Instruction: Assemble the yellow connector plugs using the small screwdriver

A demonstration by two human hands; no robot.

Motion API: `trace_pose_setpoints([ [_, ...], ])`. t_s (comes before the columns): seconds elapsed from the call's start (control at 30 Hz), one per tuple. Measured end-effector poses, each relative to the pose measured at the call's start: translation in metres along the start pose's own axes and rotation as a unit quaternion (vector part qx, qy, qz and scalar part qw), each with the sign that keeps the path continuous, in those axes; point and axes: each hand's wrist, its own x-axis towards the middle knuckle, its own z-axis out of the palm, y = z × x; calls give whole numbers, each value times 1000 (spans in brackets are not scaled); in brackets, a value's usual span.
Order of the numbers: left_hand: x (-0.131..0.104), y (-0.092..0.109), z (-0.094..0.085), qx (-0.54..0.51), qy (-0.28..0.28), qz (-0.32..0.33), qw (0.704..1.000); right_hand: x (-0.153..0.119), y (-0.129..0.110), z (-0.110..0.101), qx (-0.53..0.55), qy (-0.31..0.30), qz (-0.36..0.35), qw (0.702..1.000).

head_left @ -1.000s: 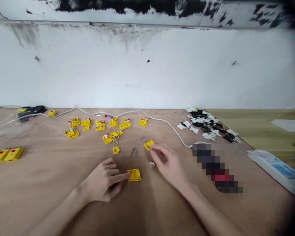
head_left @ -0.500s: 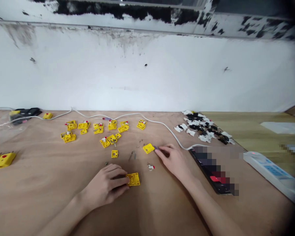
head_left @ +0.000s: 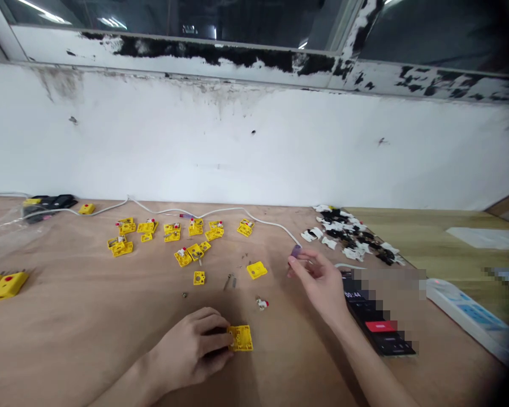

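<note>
My left hand is closed on the left edge of an open yellow plastic housing half, its moulded inside facing up. My right hand, raised to the right, pinches a small purple tool handle; the rest of the tool is hidden by the fingers. Between the hands lie a flat yellow cover and a white switch piece with a red button. Small metal parts, a yellow frame piece and a tiny dark part rest farther left.
Several partly assembled yellow units spread across the back. A white cable runs along the wall past a screwdriver. Black and white pieces are piled at right, near a phone and a power strip.
My right hand has lifted away from the yellow cover, moving right with the purple handle; the cover now lies alone. My left hand keeps hold of the housing half. The view has tilted up.
</note>
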Motion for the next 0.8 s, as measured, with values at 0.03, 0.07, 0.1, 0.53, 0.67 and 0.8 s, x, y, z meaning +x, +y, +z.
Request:
trace_pose_setpoints([
  [0.03, 0, 1, 0, 0, -2, 1, 1000, -2, -3, 5, 77, 4, 15, 997],
  [0.07, 0, 1, 0, 0, -3, 2, 1000, -4, -6, 9, 138, 1, 29, 990],
  [0.1, 0, 1, -1, 0, -4, 4, 1000, -6, -8, 14, 181, -4, 42, 983],
  [0.53, 1, 1, -2, -1, -12, 1, 1000, 3, 11, 18, 123, 90, 9, 988],
  [0.67, -1, 0, 0, -3, -12, -1, 1000, -3, 5, 20, 115, 124, -33, 985],
  [0.8, -3, -2, 2, 1, -2, 2, 1000, -16, -3, 30, 127, 79, -53, 987],
])
